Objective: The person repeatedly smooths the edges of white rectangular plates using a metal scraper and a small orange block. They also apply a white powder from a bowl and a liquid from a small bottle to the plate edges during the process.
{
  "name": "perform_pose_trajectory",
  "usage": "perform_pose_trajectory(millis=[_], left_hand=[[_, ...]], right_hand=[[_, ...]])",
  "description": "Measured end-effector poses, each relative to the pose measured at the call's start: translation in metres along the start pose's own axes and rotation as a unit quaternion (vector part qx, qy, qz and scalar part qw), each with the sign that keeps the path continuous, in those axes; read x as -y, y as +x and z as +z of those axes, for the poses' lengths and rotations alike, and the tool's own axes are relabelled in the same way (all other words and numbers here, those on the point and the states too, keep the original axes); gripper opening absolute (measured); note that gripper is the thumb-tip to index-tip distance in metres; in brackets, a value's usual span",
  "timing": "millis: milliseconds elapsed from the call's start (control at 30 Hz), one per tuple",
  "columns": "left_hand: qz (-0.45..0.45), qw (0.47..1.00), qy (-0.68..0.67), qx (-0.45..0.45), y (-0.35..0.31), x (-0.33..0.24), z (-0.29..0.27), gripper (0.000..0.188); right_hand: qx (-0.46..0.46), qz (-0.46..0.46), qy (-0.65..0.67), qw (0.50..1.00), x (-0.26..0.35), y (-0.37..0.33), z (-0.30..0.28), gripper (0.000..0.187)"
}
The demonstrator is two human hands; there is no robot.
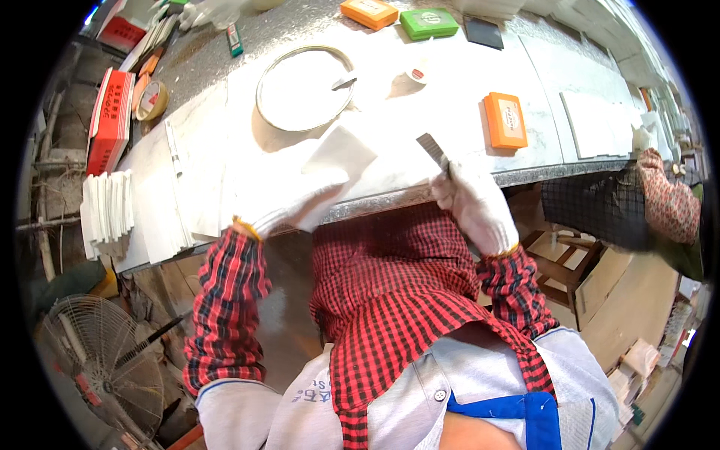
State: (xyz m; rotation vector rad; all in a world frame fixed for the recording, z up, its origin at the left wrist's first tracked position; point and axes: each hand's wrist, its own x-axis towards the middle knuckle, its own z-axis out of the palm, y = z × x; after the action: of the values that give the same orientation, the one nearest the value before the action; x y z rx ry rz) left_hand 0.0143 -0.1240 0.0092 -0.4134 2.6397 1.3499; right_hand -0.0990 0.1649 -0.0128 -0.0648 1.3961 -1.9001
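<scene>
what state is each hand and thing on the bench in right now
left hand: gloved, holding a white sheet flat on the bench
right hand: gloved, gripping a dark flat tool, raised
round tray: lying flat, small blade inside
orange box: closed, flat
green box: closed
tape roll: lying at bench edge

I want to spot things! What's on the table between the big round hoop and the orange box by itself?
A small round white and red lid-like thing lies between the hoop and orange box, in the head view.

Single head-worn fisheye view, steeply downward and close over the workbench (525, 67) edge.
</scene>
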Motion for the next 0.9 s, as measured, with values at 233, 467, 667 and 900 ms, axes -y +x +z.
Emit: perform_pose_trajectory(millis=[233, 467, 667, 900], left_hand=[[-0.132, 0.858, -0.496, 0.015, -0.034, -0.010, 0.091, 0.048], [-0.192, 0.770, -0.608, -0.010, -0.040, -0.013, 0.127, 0.045], [-0.179, 0.715, -0.676, -0.005, -0.045, -0.003, 0.138, 0.046], [-0.187, 0.731, -0.656, 0.002, -0.043, 0.001, 0.138, 0.045]], right_hand=[[-0.104, -0.009, -0.128, 0.986, -0.019, -0.012, 0.014, 0.025], [-0.069, -0.226, -0.406, 0.883, -0.036, -0.006, 0.030, 0.024], [-0.030, -0.241, -0.547, 0.801, -0.034, -0.006, 0.035, 0.035], [0.002, -0.207, -0.674, 0.709, -0.031, -0.005, 0.050, 0.046]])
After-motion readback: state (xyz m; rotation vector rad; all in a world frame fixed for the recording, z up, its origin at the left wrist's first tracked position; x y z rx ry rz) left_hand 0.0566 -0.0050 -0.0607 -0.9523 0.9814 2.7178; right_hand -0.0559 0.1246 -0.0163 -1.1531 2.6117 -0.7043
